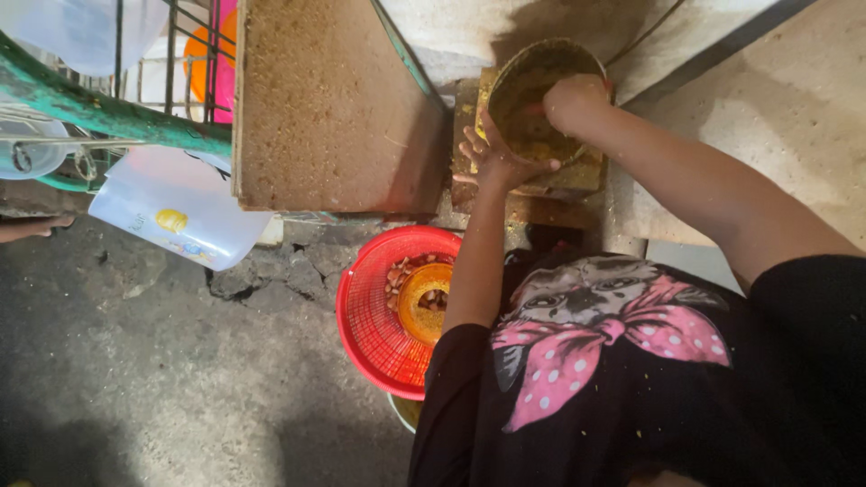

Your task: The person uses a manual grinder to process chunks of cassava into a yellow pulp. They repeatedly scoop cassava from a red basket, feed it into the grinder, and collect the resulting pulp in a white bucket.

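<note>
A round metal pot (532, 68) coated in yellowish residue stands on a stained block (577, 176) against the wall. My left hand (492, 155) rests on the pot's near rim, fingers spread and gripping it. My right hand (575, 104) is inside the pot, fist closed; what it holds is hidden. Below my arms, a red plastic strainer basket (370, 320) on the ground holds brownish nuts and a small orange cup (422, 302).
A brown board (325, 99) leans at the left of the pot. A green metal rack (99, 108) with plastic containers and a clear jug (176, 207) hangs at the far left. The ground is cracked grey concrete (135, 379). Someone's fingers (32, 225) show at the left edge.
</note>
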